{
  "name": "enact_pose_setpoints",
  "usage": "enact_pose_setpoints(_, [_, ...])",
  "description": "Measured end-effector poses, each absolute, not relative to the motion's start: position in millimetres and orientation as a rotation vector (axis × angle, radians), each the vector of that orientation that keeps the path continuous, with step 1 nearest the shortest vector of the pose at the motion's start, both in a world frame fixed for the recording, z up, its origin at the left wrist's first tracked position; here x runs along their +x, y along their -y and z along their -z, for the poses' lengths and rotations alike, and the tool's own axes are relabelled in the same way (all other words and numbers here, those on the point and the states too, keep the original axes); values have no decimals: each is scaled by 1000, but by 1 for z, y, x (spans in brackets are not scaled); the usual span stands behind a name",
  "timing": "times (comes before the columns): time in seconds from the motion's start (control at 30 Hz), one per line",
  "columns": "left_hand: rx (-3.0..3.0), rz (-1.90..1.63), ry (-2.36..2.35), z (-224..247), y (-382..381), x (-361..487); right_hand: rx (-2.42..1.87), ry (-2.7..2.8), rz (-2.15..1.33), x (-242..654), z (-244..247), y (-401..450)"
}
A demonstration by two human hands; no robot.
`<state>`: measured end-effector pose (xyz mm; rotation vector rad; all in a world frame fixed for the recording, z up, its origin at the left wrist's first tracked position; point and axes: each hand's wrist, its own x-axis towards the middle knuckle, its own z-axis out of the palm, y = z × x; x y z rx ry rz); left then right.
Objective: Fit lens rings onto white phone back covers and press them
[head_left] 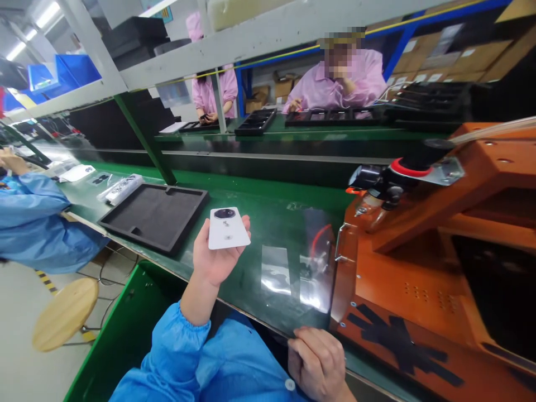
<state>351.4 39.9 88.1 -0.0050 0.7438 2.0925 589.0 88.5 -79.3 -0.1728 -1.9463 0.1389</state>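
Observation:
A white smartphone with a dark oval camera block rests back side up in my left hand. The thumb lies along one edge and fingertips show at the other, holding it above the green bench. My right hand is at the bench's front edge with its fingers curled in; nothing shows in it, and the palm is hidden. Two clear plastic films, one nearer my left hand and another beside the machine, lie flat on the bench between my hands.
An orange machine with a black-and-red fitting stands at the right. Left of the phone lies a shallow black tray, with a wrapped white bundle behind it. A person in blue sits at the left; people in pink work across the bench.

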Motion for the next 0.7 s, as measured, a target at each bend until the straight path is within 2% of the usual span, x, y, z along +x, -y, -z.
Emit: enact_pose_setpoints(0.7, [322, -2109, -956, -55, -37, 354, -124, 1984, -115, 590, 76, -92])
